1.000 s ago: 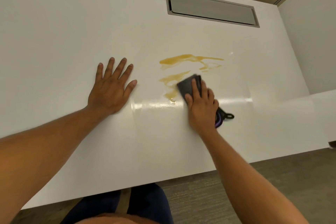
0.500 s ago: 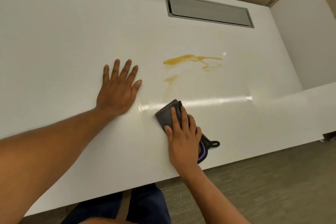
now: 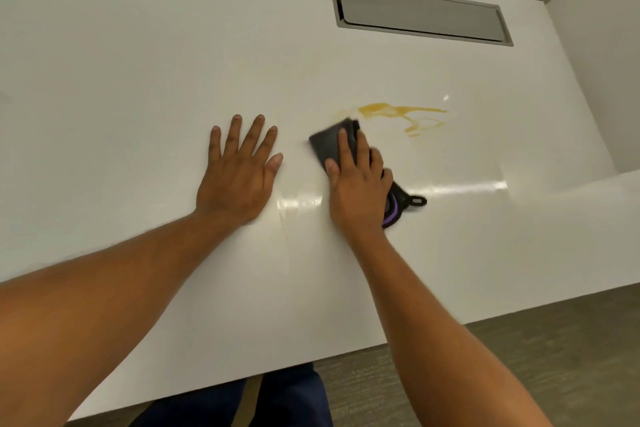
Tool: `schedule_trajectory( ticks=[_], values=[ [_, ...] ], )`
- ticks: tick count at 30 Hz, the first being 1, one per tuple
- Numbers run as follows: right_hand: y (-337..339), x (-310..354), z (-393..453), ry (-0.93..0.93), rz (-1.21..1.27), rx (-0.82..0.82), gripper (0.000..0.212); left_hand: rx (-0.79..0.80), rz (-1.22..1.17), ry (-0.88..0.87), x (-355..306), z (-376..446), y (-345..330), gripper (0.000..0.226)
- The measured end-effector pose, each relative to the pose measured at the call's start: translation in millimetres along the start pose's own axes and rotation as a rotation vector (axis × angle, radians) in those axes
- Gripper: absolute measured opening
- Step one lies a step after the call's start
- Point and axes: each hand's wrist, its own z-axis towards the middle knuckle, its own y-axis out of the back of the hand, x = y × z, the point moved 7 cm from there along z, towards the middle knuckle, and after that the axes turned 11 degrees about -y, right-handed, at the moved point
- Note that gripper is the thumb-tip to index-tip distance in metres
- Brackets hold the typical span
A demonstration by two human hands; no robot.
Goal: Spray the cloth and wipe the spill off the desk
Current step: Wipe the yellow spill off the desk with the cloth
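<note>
A dark grey cloth (image 3: 329,144) with a purple trim and a black loop lies flat on the white desk (image 3: 138,80). My right hand (image 3: 358,187) presses down on it, fingers spread over its top. The cloth's far corner touches the left end of a yellow-orange spill (image 3: 398,112), which streaks to the right. My left hand (image 3: 239,170) rests flat on the desk, palm down, fingers apart, just left of the cloth. No spray bottle is in view.
A grey recessed cable hatch (image 3: 420,12) sits at the desk's back. A white side panel (image 3: 602,73) rises at the right. The desk's front edge runs diagonally above a grey carpet (image 3: 519,357). A wet sheen marks the wiped area.
My right hand pulled the cloth toward the desk's near edge, then pushed it back up to the spill's left end. The lower part of the spill is gone. My left hand stayed flat.
</note>
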Motion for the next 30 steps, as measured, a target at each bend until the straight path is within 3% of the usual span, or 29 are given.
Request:
schedule_trajectory(
  ticks=[5, 8, 11, 16, 21, 25, 30],
  values=[
    [-7, -41, -113, 0.028, 0.019, 0.024, 0.059, 0.004, 0.01, -0.01, 2, 1, -1, 0.068],
    [-8, -57, -136, 0.04, -0.002, 0.059, 0.06, 0.001, 0.01, -0.003, 3, 1, -1, 0.066],
    [-4, -54, -103, 0.072, -0.03, 0.086, 0.059, 0.008, 0.014, -0.002, 2, 2, -3, 0.066],
    [7, -17, 20, -0.056, -0.031, 0.041, 0.059, -0.006, 0.003, -0.001, 1, 2, -2, 0.063],
    [2, 29, 65, 0.059, -0.012, 0.053, 0.059, -0.03, 0.034, 0.012, 1, 1, 1, 0.061],
    [1, 12, 15, 0.217, -0.023, 0.066, 0.059, -0.004, 0.019, 0.018, 3, 0, 0, 0.062],
    [-7, -58, -91, 0.359, -0.028, 0.125, 0.06, 0.015, 0.032, 0.036, 1, 1, 0, 0.061]
  ],
)
